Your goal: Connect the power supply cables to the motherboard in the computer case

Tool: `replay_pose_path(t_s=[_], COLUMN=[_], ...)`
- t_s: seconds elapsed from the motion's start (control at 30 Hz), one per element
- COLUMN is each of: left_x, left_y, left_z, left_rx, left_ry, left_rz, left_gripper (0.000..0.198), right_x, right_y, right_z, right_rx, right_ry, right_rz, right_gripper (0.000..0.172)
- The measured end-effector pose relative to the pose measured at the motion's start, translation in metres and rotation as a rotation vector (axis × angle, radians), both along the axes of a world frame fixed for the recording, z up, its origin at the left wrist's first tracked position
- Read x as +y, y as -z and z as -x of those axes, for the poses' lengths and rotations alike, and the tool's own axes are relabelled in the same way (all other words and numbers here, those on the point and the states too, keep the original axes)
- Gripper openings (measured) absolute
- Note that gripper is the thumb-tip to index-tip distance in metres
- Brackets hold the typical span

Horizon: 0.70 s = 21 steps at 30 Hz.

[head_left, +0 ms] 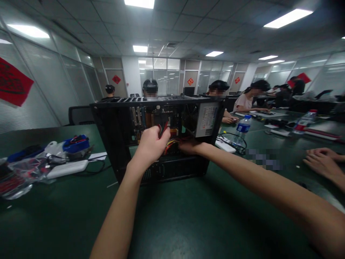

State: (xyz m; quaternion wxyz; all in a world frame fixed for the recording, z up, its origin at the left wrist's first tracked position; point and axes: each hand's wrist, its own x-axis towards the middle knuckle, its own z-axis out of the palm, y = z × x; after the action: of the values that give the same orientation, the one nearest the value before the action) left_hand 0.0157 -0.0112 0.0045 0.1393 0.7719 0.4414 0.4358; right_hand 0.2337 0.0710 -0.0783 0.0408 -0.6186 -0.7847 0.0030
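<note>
A black computer case (172,169) stands upright on the green table, its near side uncovered. Inside it are a motherboard (140,118) and, at the upper right, a power supply (205,120) with a white label. My left hand (153,144) is closed in front of the motherboard, pinching a red and black cable (165,128). My right hand (190,145) reaches into the case below the power supply, beside a bundle of coloured wires (172,145). Its fingers are in shadow among the wires, so I cannot see their grip.
To the left lie plastic bags (32,169), a blue box (77,144) and a white power strip (67,169). A water bottle (242,127) and black cable are right of the case. Another person's hands (323,162) rest at the right edge. Several people sit further back.
</note>
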Motion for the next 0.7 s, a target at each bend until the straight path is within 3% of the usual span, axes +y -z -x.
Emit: replay_pose_path(t_s=[0.07,0.17,0.23,0.37,0.5,0.53,0.6,0.67,0.7], left_x=[0.023,0.057,0.069,0.064,0.049,0.047,0.047,0.051,0.055], left_y=[0.023,0.056,0.068,0.066,0.058,0.058,0.061,0.065,0.067], left_z=[0.000,0.005,0.008,0.001,-0.020,-0.025,-0.036,-0.048,-0.055], left_rx=[0.218,0.286,0.281,0.199,0.073,0.038,-0.028,-0.047,-0.029], left_ry=[-0.156,-0.178,-0.195,-0.232,-0.059,-0.018,0.026,0.067,0.099], left_rz=[0.180,0.305,0.342,0.308,0.353,0.374,0.390,0.404,0.421], left_gripper=[0.029,0.023,0.026,0.033,0.039,0.045,0.055,0.056,0.049], right_x=[-0.004,-0.006,-0.005,-0.015,-0.054,-0.065,-0.083,-0.088,-0.086], right_y=[0.000,-0.002,-0.004,-0.014,-0.012,-0.008,0.003,0.010,0.010], right_z=[-0.001,-0.001,0.001,0.000,-0.024,-0.034,-0.055,-0.072,-0.076], right_rx=[0.008,0.001,-0.011,-0.048,-0.020,0.025,0.307,0.640,0.781], right_ry=[-0.020,-0.064,-0.082,-0.108,-0.212,-0.251,-0.236,-0.036,0.058], right_rz=[0.002,0.014,0.016,0.001,-0.090,-0.168,-0.672,-1.151,-1.230], right_gripper=[0.045,0.041,0.035,0.022,0.024,0.023,0.017,0.030,0.042])
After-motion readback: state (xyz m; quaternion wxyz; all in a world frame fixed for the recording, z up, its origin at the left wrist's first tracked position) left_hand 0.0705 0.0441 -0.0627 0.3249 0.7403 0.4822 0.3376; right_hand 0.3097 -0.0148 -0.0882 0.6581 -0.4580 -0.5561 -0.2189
